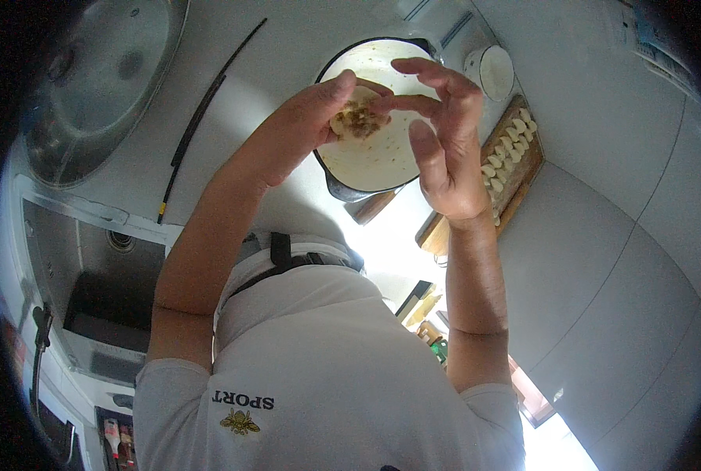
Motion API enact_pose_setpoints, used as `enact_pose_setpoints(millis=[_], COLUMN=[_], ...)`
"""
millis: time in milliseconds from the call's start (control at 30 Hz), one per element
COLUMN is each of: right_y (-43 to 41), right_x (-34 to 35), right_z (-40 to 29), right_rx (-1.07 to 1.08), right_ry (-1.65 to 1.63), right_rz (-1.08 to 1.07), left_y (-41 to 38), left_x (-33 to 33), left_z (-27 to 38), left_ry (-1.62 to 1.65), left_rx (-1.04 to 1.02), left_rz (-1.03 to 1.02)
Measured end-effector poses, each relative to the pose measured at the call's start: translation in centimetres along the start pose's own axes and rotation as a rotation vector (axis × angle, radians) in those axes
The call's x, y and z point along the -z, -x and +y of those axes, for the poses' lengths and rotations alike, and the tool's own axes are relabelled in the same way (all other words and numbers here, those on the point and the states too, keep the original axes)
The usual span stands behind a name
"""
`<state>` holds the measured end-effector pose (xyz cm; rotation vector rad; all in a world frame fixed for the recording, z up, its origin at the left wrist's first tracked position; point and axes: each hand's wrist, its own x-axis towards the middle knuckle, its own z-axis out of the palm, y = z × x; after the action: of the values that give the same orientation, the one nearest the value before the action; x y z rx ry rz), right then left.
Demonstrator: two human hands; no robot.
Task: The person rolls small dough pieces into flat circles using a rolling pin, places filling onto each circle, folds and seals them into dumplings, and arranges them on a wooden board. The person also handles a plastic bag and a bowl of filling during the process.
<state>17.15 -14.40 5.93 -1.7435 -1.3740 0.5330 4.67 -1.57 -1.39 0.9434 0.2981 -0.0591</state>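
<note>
My left hand (303,126) is palm up, cupping a round pale dough wrapper (343,120) with brown minced filling (362,120) heaped on it. My left thumb lies along the wrapper's far edge. My right hand (444,129) is close on the right, fingers spread and nothing gripped. One of its fingertips reaches the filling's right edge; whether it presses on it I cannot tell. Beneath both hands is a white-lined pot (380,162) with a dark rim and side handles, its inner wall smeared with bits of food.
Rows of dumplings (506,147) lie on a wooden tray (518,191) at the right. Beside it is a white cup (496,73). A wooden piece (377,207) shows below the pot. Leftward are a thin black rod (200,118), a large round shiny vessel (106,76) and a sink (50,247).
</note>
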Motion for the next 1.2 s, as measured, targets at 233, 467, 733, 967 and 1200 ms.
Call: enact_pose_setpoints(millis=[233, 467, 733, 967, 1200], right_y=[-1.0, -1.4, -1.5, 2.1, 6.5], right_x=[0.2, 0.7, 0.9, 2.7, 0.0], right_z=[-0.8, 0.3, 0.4, 4.5, 9.6], right_rx=[-0.344, -0.499, -0.592, -0.558, -0.823], right_ry=[-0.169, -0.292, -0.314, -0.187, -0.114], right_rz=[0.053, 0.016, 0.108, 0.165, 0.353], left_y=[0.1, 0.0, -0.2, -0.7, -0.8], left_x=[0.0, 0.5, 1.2, 3.4, 4.1], left_z=[-0.5, -1.6, -1.8, -2.4, -2.6], left_ry=[-0.34, -0.413, -0.185, 0.232, 0.382], left_rx=[-0.207, -0.249, -0.126, -0.237, -0.281], left_rz=[0.007, -0.021, 0.007, 0.159, 0.279])
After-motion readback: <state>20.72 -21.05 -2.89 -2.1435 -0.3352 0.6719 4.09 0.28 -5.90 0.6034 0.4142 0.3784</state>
